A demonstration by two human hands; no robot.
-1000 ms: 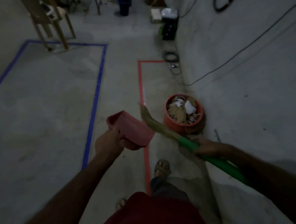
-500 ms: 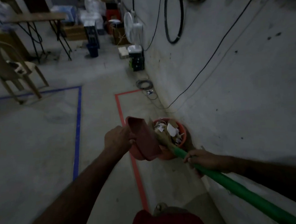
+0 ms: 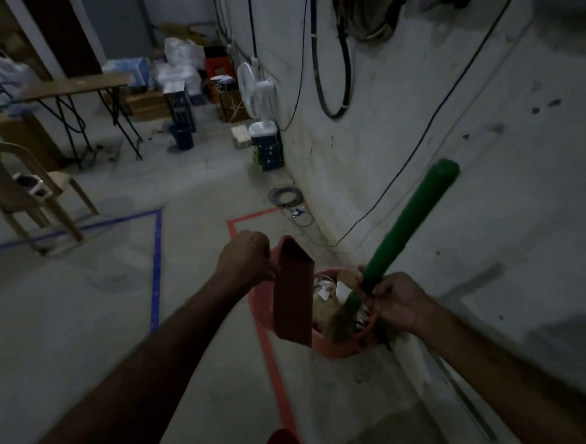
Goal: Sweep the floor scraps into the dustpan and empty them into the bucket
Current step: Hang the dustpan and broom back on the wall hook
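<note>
Dim floor | 1 bucket (image 3: pixel 337 346) | left hand (image 3: pixel 244 259) grasps 1 dustpan (image 3: pixel 294 290) | right hand (image 3: pixel 397 301) grasps 1 broom (image 3: pixel 408 221)

Red dustpan (image 3: pixel 293 290), orange bucket (image 3: pixel 333 344) (green broom (image 3: pixel 408 221)).

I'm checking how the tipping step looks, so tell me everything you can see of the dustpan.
The dustpan is a dull red, plastic-looking scoop seen from its smooth underside. It is tipped steeply, nearly upright, with its mouth end down over the left rim of the orange bucket, hiding part of it. The left hand grips its upper end; the handle is hidden by the hand. Whether it touches the rim, or holds any scraps, cannot be told.
</note>
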